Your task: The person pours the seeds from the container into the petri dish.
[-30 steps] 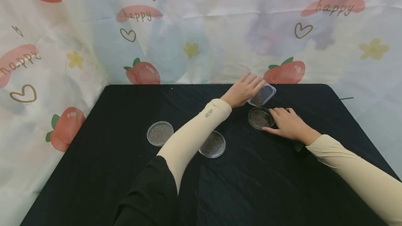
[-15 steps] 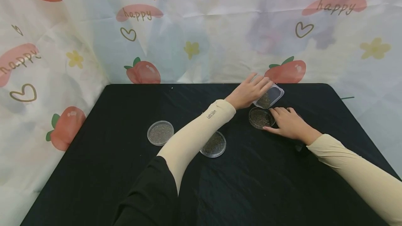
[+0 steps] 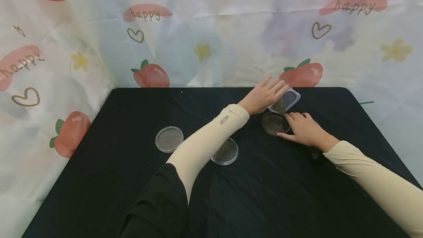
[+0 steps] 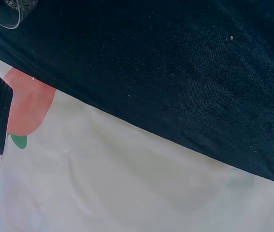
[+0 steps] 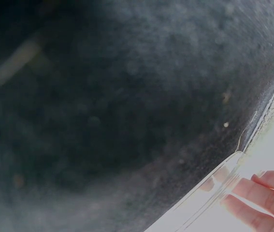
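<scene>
In the head view my left hand [image 3: 263, 96] grips a clear rectangular plastic tub [image 3: 290, 100] by its near left side. The tub is tilted toward me, and grey-brown grains have gathered at its lower end. Right below that end sits a clear round petri dish [image 3: 275, 125] with similar grains in it. My right hand [image 3: 304, 130] holds this dish from the right, thumb at the near side and fingers at the far side. In the right wrist view, its fingers [image 5: 267, 193] appear at a clear plastic edge.
Two more grain-filled petri dishes stand on the black cloth: one at the left [image 3: 169, 139], another [image 3: 226, 152] partly hidden by my left forearm. A small dark glossy thing [image 3: 315, 154] lies by my right wrist. A printed curtain [image 3: 211, 28] hangs behind the table.
My left hand has carried the tilted tub a little to the right, mostly in the first half second. The right hand and the dish stay in place.
</scene>
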The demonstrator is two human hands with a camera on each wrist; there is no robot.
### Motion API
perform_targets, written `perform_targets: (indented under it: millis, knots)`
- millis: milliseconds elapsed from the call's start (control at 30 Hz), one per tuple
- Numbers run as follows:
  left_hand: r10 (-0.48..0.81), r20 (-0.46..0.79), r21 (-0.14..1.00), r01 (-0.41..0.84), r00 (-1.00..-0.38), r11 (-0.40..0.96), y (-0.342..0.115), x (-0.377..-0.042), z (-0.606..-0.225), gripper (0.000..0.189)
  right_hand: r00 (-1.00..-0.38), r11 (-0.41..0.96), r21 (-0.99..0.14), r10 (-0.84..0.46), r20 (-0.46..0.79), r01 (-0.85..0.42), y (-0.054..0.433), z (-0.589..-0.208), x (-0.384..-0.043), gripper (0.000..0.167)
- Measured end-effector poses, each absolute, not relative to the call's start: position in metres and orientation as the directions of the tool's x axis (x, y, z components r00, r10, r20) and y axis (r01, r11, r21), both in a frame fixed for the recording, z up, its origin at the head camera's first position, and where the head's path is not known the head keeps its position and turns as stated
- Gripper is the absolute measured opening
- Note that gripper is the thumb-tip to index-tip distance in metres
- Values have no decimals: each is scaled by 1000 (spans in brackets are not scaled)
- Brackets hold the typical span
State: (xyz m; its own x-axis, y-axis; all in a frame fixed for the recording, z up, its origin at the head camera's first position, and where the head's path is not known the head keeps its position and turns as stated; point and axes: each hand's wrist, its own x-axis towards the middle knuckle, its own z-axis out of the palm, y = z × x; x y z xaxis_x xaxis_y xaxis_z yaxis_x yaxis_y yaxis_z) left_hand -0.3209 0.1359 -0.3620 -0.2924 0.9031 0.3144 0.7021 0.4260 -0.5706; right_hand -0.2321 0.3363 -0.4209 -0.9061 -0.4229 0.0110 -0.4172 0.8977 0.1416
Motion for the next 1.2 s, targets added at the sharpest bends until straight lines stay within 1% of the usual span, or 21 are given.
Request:
perform_targets:
  millis: [167, 433, 767, 900, 1000, 1200]
  knots:
    - [901, 313, -576, 694, -301, 432, 137, -321, -363, 52, -909, 901, 131, -418, 3, -414, 337, -422, -233, 82]
    - [889, 269, -569, 683, -371, 458, 133, -323, -367, 55, -910, 900, 137, -415, -14, -413, 336, -420, -233, 82]
    - [886, 264, -550, 695, -382, 463, 120, -327, -372, 58, -910, 900, 139, -415, -10, -412, 336, -421, -233, 82]
    - [878, 259, -517, 709, -404, 479, 114, -328, -372, 59, -913, 904, 130, -408, -14, -406, 336, -421, -232, 82]
    - [863, 270, -467, 726, -427, 505, 107, -330, -373, 63, -913, 906, 122, -408, -15, -406, 336, -421, -232, 82]
    - [815, 308, -364, 731, -491, 578, 91, -335, -374, 73, -913, 906, 117, -409, -11, -407, 336, -421, -232, 83]
